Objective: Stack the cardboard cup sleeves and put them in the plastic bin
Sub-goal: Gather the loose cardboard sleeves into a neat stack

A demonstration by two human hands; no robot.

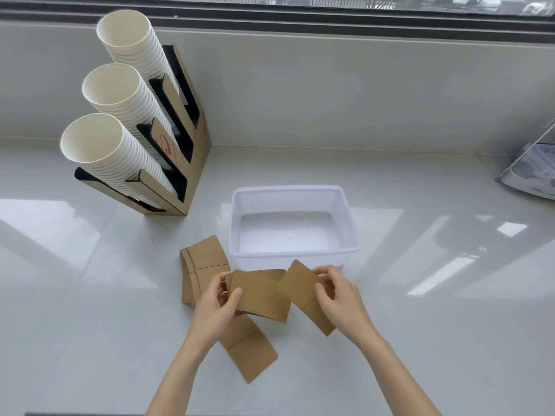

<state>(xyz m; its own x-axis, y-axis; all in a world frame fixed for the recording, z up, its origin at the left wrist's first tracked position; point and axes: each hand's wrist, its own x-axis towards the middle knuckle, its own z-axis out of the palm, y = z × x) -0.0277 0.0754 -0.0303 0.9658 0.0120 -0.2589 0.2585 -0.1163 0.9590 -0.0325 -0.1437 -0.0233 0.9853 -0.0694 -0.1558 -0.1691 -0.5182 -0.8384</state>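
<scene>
A translucent white plastic bin stands empty on the white counter. Just in front of it, my left hand grips a small stack of flat brown cardboard sleeves by its left end. My right hand pinches a single brown sleeve at its right side, held tilted beside the stack. Another sleeve lies flat on the counter under my left wrist. Several more sleeves lie fanned on the counter left of the bin.
A cardboard cup dispenser with three slanted stacks of white paper cups stands at the back left. A clear plastic holder sits at the right edge. A window sill wall runs along the back.
</scene>
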